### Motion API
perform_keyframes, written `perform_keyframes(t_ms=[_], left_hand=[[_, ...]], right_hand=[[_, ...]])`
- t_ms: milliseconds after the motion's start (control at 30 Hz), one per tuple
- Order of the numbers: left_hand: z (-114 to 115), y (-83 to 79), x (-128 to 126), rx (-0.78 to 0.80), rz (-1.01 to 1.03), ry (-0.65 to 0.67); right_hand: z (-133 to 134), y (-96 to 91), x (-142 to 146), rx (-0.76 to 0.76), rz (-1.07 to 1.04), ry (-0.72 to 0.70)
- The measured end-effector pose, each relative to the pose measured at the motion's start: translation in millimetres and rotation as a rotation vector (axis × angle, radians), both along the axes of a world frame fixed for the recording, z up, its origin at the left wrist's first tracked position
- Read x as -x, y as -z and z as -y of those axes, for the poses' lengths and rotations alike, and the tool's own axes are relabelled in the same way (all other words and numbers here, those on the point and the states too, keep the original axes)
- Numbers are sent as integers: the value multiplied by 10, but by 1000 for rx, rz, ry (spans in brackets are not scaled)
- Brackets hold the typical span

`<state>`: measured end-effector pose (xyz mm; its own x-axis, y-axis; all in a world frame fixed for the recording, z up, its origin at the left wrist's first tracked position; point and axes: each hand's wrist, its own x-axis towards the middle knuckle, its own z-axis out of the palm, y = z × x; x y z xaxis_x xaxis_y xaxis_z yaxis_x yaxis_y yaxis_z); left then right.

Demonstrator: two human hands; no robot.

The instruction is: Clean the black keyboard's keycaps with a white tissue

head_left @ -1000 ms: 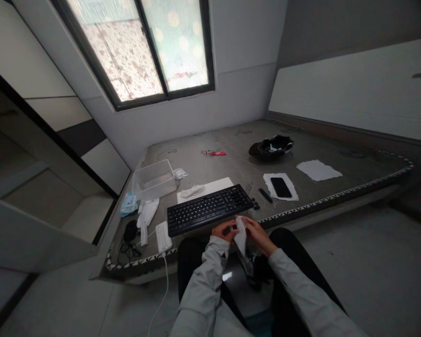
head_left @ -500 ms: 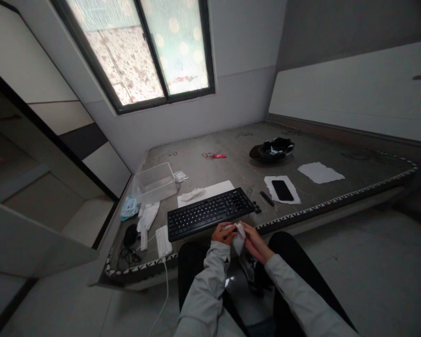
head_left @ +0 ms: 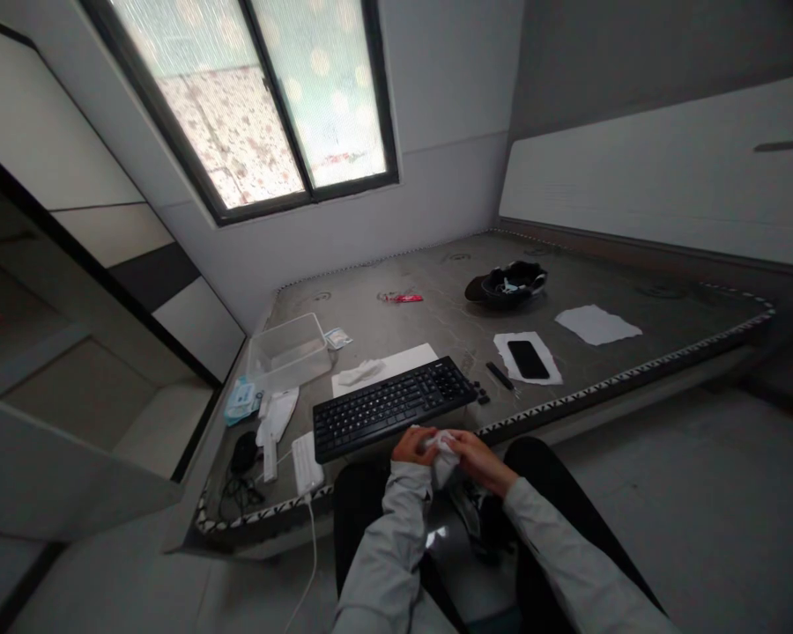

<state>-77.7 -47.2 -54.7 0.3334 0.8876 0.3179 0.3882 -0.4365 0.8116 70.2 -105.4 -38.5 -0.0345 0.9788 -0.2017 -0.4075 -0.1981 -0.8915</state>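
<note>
Between both hands, just off the near edge of the mattress, is a crumpled white tissue (head_left: 443, 471). My left hand (head_left: 412, 446) pinches it from the left with bent fingers. From the other side my right hand (head_left: 474, 454) grips the same tissue; whether anything is wrapped inside is hidden. Directly beyond the hands lies a black keyboard (head_left: 387, 407), slanted, its near edge close to my left fingers. Several small black keycaps (head_left: 481, 394) are beside its right end. Farther right are a slim black tool (head_left: 500, 377) and a black phone (head_left: 528, 359) on torn white paper (head_left: 552, 366).
A clear plastic box (head_left: 287, 352), a blue packet (head_left: 240, 401), a white power strip (head_left: 307, 465) and a black corded object (head_left: 243, 453) occupy the left. Farther back are a red item (head_left: 408, 298) and a dark cap (head_left: 495, 291). White paper (head_left: 598, 325) lies right.
My hands have shifted slightly left and drawn closer together, bunching the tissue more. The view has tilted a little; the objects on the mattress have kept their places.
</note>
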Motion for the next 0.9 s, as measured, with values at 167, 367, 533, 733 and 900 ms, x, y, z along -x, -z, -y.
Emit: perform_keyframes(t_ms=[167, 367, 533, 733, 900], left_hand=[[13, 47, -46, 174, -20, 2], [-15, 114, -59, 263, 45, -39], [-49, 111, -61, 387, 247, -70], [4, 1, -85, 446, 322, -12], [22, 14, -111, 500, 364, 20]], right_hand=[[-31, 67, -38, -61, 140, 143], [-39, 59, -51, -47, 185, 228], [-36, 4, -53, -94, 212, 245], [-17, 16, -41, -62, 287, 214], [-59, 137, -35, -116, 245, 198]])
